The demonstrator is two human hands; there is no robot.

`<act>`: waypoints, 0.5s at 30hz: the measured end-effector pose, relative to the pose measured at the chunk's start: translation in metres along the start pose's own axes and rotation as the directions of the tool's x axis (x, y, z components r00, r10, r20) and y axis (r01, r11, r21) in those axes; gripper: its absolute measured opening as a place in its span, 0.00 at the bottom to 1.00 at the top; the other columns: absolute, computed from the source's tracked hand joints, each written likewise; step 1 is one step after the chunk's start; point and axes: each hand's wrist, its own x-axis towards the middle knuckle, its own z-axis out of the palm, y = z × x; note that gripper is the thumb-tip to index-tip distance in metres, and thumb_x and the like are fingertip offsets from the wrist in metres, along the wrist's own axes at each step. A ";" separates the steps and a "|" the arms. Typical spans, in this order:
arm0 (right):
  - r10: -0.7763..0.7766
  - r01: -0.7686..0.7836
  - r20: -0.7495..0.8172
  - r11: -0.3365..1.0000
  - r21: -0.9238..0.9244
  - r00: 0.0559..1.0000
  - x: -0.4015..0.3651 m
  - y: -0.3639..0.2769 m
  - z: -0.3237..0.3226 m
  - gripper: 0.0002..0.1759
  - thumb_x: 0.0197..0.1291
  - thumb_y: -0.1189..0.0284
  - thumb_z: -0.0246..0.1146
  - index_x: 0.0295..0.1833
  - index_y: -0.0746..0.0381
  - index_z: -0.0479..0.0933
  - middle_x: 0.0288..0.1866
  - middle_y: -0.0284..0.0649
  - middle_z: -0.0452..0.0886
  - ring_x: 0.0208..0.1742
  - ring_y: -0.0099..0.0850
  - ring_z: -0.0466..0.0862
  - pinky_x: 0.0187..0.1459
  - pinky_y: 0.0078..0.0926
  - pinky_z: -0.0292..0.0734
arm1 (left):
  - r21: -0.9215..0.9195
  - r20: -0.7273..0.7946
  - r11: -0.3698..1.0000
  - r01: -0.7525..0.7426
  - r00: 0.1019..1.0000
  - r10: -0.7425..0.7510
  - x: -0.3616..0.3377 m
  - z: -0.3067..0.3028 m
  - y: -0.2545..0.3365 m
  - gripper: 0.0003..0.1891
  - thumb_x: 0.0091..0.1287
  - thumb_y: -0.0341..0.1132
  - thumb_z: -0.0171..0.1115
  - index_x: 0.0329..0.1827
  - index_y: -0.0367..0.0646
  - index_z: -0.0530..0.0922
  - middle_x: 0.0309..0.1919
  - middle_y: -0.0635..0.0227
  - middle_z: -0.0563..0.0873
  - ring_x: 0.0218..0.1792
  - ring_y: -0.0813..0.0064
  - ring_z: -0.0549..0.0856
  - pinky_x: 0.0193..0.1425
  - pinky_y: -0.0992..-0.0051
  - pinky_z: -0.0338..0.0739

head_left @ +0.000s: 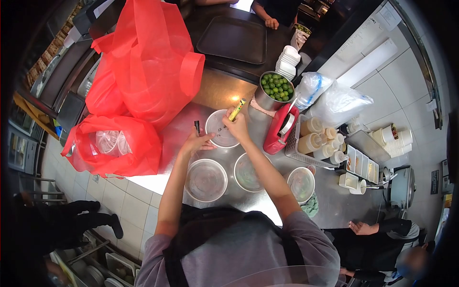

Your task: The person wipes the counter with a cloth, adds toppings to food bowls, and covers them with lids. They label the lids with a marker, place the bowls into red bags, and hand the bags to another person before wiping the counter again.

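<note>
**Steel counter, head view: lid being marked, hands and surroundings**

1. Lidded round container (221, 130): clear tub with a pale lid, standing on the steel counter (334, 205) just above the middle of the view, between the two hands.
2. Right hand (237, 127): at the container's 3 o'clock edge. The fingers are closed in a pinch around a yellow marker (236, 110), which slants up toward 1 o'clock. Its lower end is on the lid.
3. Left hand (196, 141): at the container's 8 o'clock edge, with fingertips touching the rim. The thumb and forefinger pinch a black cap (197, 126), held upright, while the other fingers are loosely spread.
4. Three more lidded tubs (205, 180), in a row toward 6 o'clock of the marked one and nearer the person. The rightmost has a green cloth (311, 206) just beside it.
5. Red plastic bags (148, 62): at 10 to 11 o'clock. The lower bag (112, 143) shows clear tubs inside.
6. Metal tin of green limes (277, 86): at 1 o'clock.
7. Red tape dispenser (279, 129): at 3 o'clock, just beyond the right hand.
8. White basket of squeeze bottles (315, 139): farther out at 3 o'clock, touching the dispenser's side.
9. Stack of white cups (288, 62) and dark tray (233, 39): at 12 to 1 o'clock.
10. Other people: a hand (271, 22) rests by the tray at 12 o'clock, and another person's hand (361, 227) is at 4 o'clock.
</note>
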 end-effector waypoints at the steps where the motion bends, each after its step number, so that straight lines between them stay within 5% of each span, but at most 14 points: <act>1: 0.013 -0.012 -0.001 1.000 0.020 1.000 0.000 0.001 0.001 0.11 0.46 0.76 0.62 0.22 0.62 0.65 0.14 0.31 0.67 0.17 0.18 0.68 0.19 0.21 0.62 | 0.001 0.001 1.000 0.003 1.000 -0.003 0.000 0.000 0.000 0.31 0.56 0.34 0.69 0.48 0.40 0.51 0.27 0.55 0.78 0.26 0.60 0.85 0.30 0.70 0.84; 4: 0.087 -0.087 0.023 0.996 0.022 0.996 0.001 -0.006 -0.004 0.11 0.48 0.77 0.62 0.23 0.60 0.65 0.17 0.27 0.67 0.22 0.15 0.69 0.23 0.16 0.62 | 0.002 0.001 1.000 0.008 1.000 -0.008 0.001 -0.002 -0.002 0.31 0.56 0.35 0.69 0.48 0.40 0.51 0.27 0.55 0.78 0.27 0.60 0.85 0.30 0.70 0.84; 10: -0.039 0.039 -0.028 0.999 0.005 0.999 0.004 -0.004 -0.003 0.10 0.46 0.76 0.62 0.22 0.62 0.66 0.13 0.31 0.68 0.17 0.17 0.69 0.19 0.19 0.63 | -0.002 0.013 1.000 -0.005 1.000 0.005 0.003 -0.004 -0.004 0.31 0.55 0.35 0.69 0.47 0.39 0.52 0.26 0.55 0.78 0.26 0.60 0.85 0.30 0.69 0.84; 15: 0.072 -0.072 0.006 0.997 0.021 0.997 0.002 -0.008 -0.004 0.11 0.47 0.77 0.62 0.22 0.60 0.65 0.18 0.28 0.66 0.22 0.16 0.67 0.24 0.17 0.62 | -0.021 0.041 1.000 0.008 0.999 -0.007 0.007 -0.007 -0.007 0.31 0.55 0.35 0.70 0.46 0.39 0.51 0.25 0.55 0.78 0.26 0.60 0.85 0.30 0.69 0.84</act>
